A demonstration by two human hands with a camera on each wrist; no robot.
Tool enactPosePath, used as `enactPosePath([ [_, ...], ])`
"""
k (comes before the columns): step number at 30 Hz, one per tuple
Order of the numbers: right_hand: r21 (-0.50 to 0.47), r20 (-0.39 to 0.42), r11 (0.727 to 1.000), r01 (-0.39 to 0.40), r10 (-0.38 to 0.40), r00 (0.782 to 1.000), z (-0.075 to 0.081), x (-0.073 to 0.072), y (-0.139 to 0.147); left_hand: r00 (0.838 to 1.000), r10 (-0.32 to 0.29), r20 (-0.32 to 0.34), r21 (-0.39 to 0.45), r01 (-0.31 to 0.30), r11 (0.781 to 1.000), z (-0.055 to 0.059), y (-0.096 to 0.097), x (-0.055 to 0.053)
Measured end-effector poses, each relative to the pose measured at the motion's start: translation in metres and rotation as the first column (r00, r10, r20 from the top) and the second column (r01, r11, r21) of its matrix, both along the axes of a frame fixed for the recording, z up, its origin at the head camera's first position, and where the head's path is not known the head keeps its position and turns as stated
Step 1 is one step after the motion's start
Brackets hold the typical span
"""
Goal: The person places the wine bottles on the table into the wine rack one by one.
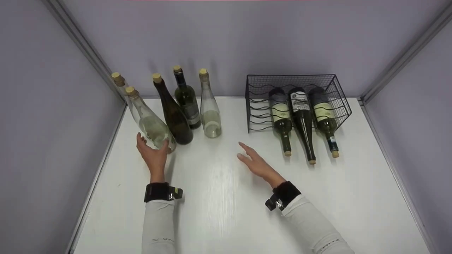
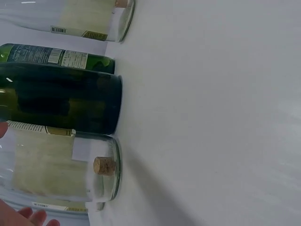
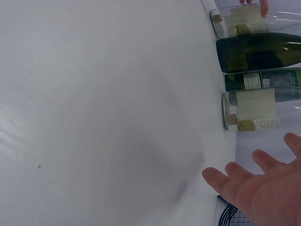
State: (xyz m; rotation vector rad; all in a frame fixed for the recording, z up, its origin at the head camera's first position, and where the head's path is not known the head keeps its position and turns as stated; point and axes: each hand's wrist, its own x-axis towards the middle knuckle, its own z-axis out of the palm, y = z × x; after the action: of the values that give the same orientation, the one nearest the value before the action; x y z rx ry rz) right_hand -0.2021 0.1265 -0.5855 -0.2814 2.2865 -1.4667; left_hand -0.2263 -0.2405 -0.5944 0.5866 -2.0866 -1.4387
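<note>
My left hand [image 1: 154, 157] is spread at the lower part of a clear glass bottle [image 1: 152, 125] with a cork, thumb on one side and fingers on the other. In the left wrist view, the fingertips [image 2: 37, 217] show beside this bottle, not curled round it. A dark brown bottle [image 1: 175, 123] stands just to its right. My right hand [image 1: 261, 167] hovers over the table with fingers extended and holds nothing. In the right wrist view, its fingers [image 3: 218, 181] are apart, in front of the bottle row.
Another clear bottle [image 1: 120, 83] stands behind, partly hidden. A green bottle [image 1: 187, 102] and a clear bottle [image 1: 210, 118] stand farther right. A black wire rack [image 1: 248, 106] at the back right holds three dark corked bottles lying down, necks forward. Grey walls [image 1: 226, 42] enclose the white table [image 1: 212, 197].
</note>
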Motion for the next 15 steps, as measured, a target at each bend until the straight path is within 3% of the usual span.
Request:
enactPosePath([
  [8, -0.053, 0.026, 0.999, 0.01, -0.008, 1.0, 0.001, -0.006, -0.002, 1.0, -0.005, -0.02, 0.027, 0.006, 1.0, 0.002, -0.001, -0.01],
  [15, -0.157, 0.117, 0.986, 0.053, -0.035, 0.993, 0.004, -0.013, -0.005, 0.998, -0.045, 0.046, 0.063, 0.042, 0.997, 0.008, 0.003, -0.018],
])
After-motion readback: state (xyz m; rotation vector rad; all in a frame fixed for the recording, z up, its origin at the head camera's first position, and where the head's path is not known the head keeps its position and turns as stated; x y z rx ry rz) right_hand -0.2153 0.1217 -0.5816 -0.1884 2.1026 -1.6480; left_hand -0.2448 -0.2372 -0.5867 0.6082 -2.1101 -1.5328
